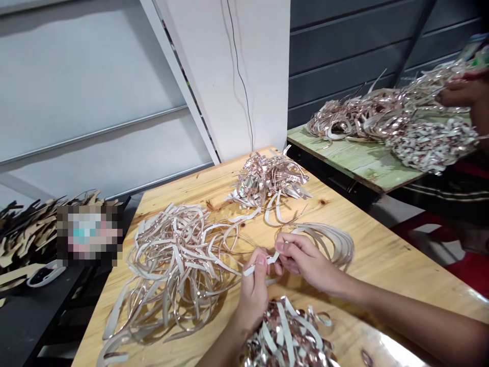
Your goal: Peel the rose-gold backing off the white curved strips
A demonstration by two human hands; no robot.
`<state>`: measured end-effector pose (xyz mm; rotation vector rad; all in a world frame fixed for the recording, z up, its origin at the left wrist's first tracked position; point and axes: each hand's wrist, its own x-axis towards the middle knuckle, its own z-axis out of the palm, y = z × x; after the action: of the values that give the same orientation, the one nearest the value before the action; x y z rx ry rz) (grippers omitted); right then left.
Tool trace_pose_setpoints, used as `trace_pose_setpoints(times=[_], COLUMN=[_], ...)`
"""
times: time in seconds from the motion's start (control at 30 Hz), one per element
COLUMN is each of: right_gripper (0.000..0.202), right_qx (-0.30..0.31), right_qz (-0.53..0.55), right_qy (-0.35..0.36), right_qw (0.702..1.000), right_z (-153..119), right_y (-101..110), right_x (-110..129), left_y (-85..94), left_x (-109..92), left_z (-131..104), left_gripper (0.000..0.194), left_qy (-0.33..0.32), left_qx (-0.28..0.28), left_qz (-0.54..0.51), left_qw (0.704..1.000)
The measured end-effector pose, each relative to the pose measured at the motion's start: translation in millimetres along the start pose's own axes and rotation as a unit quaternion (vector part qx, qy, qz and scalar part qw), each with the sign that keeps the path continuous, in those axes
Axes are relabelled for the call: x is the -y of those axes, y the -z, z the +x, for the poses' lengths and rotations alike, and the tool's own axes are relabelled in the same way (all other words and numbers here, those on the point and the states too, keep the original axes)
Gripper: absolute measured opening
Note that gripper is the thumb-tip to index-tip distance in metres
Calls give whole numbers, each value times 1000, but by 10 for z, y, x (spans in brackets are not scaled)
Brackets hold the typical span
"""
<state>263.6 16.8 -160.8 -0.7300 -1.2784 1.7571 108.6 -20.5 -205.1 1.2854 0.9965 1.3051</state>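
Between my two hands, over the wooden table, is a thin pale strip [250, 270]. My left hand [256, 280] pinches it near one end, thumb on top. My right hand [298, 255] pinches the same strip a little farther along, where it bends upward. Just below my hands lies a woven bundle [286, 336] of shiny rose-gold and white strips. Left of my hands a large tangle of long strips [175, 265] spreads over the table. A looped bunch of strips [336, 242] lies behind my right hand.
A smaller heap of shiny strips [267, 176] sits at the far end of the wooden table [382, 270]. At right, another person's hand [458, 94] is by strips on a green table [344, 153]. A black table [23, 326] at left bears tan and black scraps.
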Motion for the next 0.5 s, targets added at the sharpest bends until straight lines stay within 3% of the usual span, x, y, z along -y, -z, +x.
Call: trace_pose_setpoints(times=[0.2, 0.33, 0.43, 0.5], right_gripper=[33, 32, 33, 33], right_qx=[-50, -44, -35, -24], right_qz=[137, 226, 210, 156], right_qy=[-10, 13, 46, 52], right_qw=[989, 973, 976, 986], right_z=[27, 44, 23, -15], right_y=[-15, -22, -11, -4], right_x=[13, 14, 9, 6], left_y=[-4, -39, -56, -45], left_x=[31, 16, -38, -74], left_z=[10, 35, 46, 41], left_gripper=[40, 41, 47, 53], left_qy=[-8, 21, 46, 38], left_qx=[-28, -50, -37, 0], left_qz=[-32, -83, -127, -102], left_qw=[999, 995, 990, 994])
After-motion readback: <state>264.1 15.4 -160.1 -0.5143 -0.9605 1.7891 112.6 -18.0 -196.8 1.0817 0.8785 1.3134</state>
